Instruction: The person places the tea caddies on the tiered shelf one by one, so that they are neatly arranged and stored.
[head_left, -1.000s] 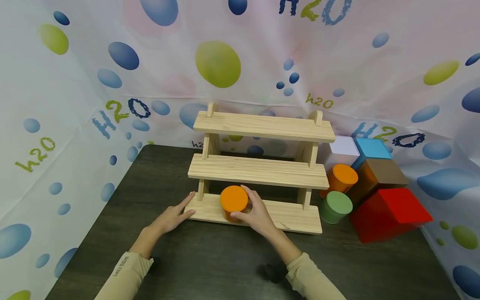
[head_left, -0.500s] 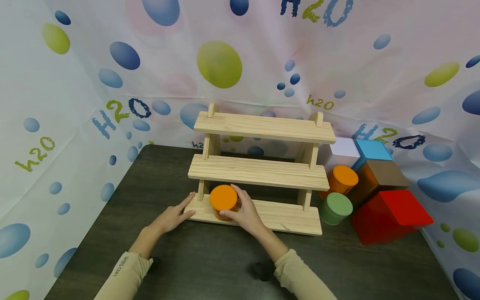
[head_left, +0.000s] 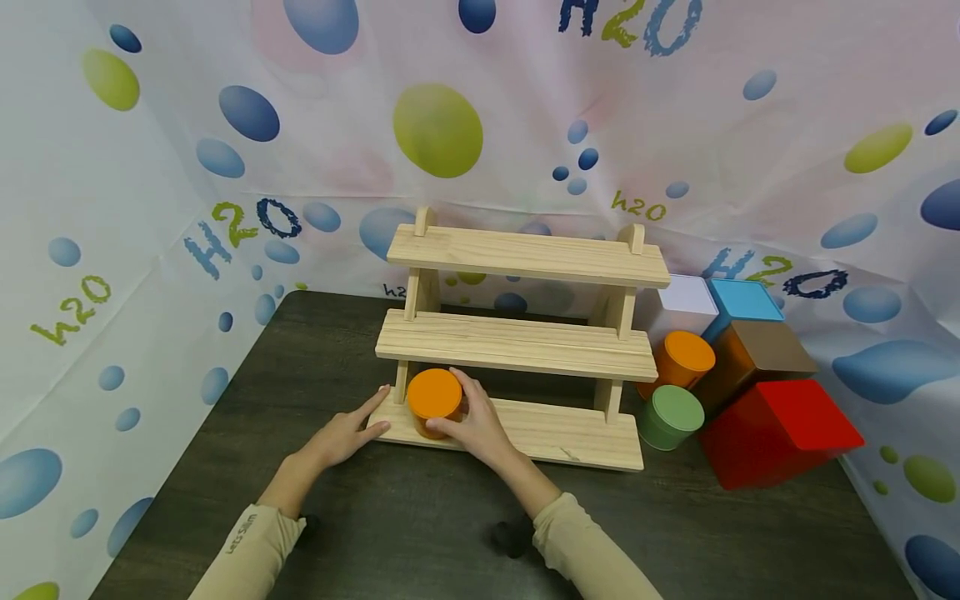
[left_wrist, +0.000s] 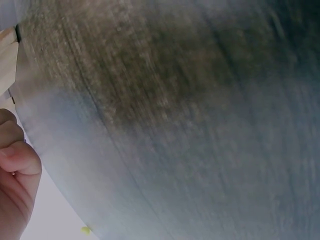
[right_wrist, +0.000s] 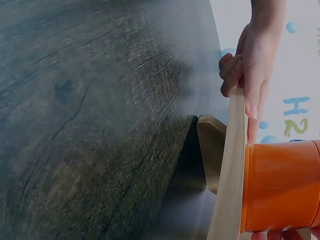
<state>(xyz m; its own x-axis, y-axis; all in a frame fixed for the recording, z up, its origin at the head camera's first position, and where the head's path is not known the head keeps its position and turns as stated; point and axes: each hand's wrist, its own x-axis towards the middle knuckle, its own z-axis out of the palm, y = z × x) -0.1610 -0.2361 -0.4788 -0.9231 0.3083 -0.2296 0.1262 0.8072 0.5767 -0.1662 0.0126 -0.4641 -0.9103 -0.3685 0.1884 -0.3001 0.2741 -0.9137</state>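
Observation:
An orange round canister (head_left: 435, 395) stands upright near the left end of the bottom board of a three-tier wooden shelf (head_left: 555, 429). My right hand (head_left: 480, 429) holds the canister from its right side, thumb in front and fingers behind. At the board's left end my left hand (head_left: 339, 435) grips the edge. The right wrist view shows the left thumb on top and the other fingers curled beneath the board (right_wrist: 231, 170). There the canister (right_wrist: 282, 187) sits flush on the wood. Only part of the left hand (left_wrist: 17, 170) appears in the left wrist view.
Right of the shelf stand a second orange canister (head_left: 684, 358), a green canister (head_left: 670, 418), and red (head_left: 780, 433), brown (head_left: 761, 350), blue (head_left: 742, 298) and white (head_left: 682, 302) boxes. A printed sheet (head_left: 322, 158) hangs behind the dark table (head_left: 420, 533).
My right hand has slid the orange canister leftward along the bottom board, closer to the left hand. The left hand keeps its place on the board's end.

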